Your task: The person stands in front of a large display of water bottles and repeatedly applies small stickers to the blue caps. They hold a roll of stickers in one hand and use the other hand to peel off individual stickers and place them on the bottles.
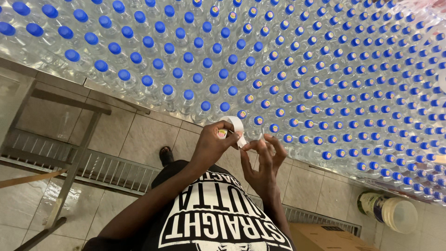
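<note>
A large block of clear water bottles with blue caps [278, 69] fills the upper and right part of the view. Many caps toward the right carry a small round sticker; those at the far left are plain. My left hand [211, 148] grips a curled white sticker strip [237, 126] with a small yellow and red sticker on it, just in front of the nearest bottles. My right hand [265, 160] pinches the lower end of the same strip with thumb and forefinger, its other fingers spread.
A grey metal table frame [69, 100] stands at the left over a tiled floor with a long drain grate [93, 165]. A white bucket [395, 211] and a cardboard box [325, 237] sit at the lower right. My dark shoe [166, 154] shows below.
</note>
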